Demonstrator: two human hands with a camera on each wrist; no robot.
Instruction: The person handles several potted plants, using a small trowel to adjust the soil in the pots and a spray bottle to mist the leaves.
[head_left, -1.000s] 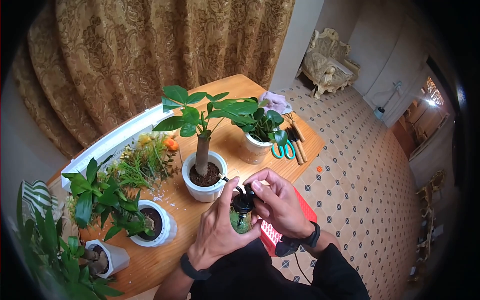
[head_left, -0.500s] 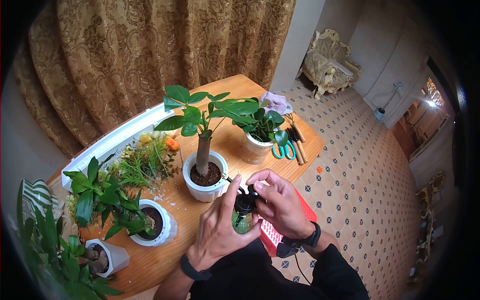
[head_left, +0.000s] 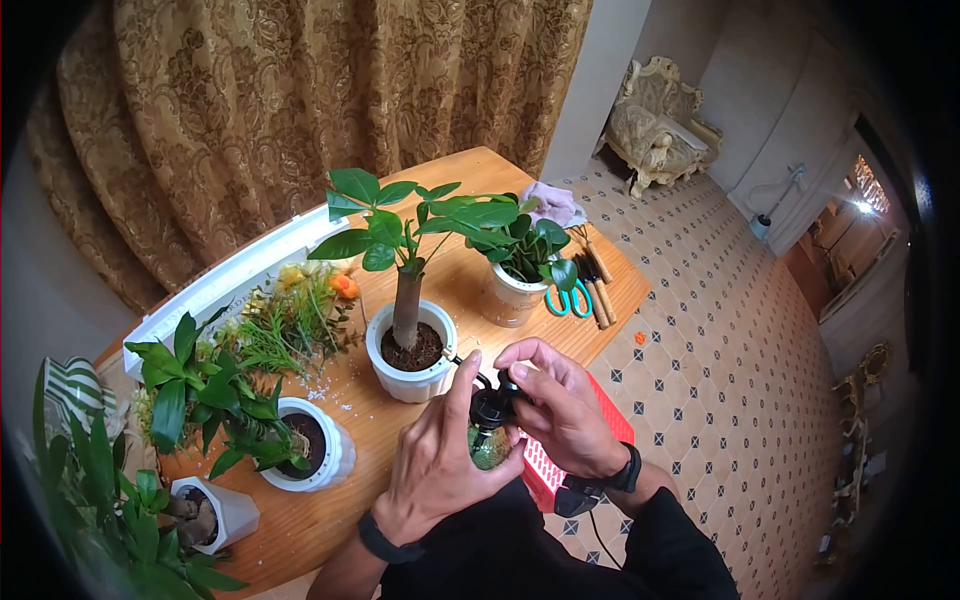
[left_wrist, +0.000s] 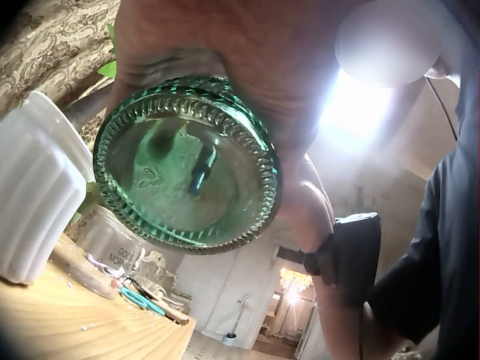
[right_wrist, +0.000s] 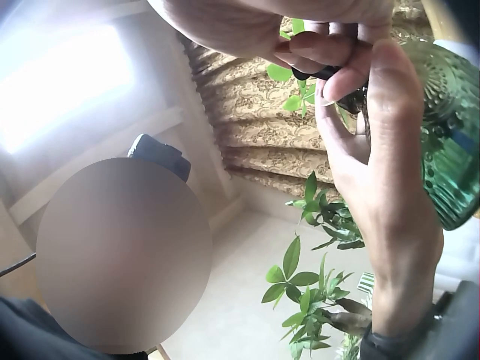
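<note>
A green glass spray bottle with a black pump top is held in front of the body. My left hand grips its neck and upper body, thumb on the near side. The ribbed bottle base faces the left wrist camera, and a dark tube shows through the glass. At the top, my right hand pinches the black knob between thumb and fingers. The thin nozzle points toward a white pot with a thick-trunked plant, its brass tip near the rim.
Other potted plants stand on the wooden table at left, by a heap of artificial flowers and a white planter box. Teal-handled scissors and wooden-handled tools lie at right, near a red basket.
The bottle and its pump top have tilted slightly between my hands. Both hands keep nearly the same place and hold; the plants and tools have not moved.
</note>
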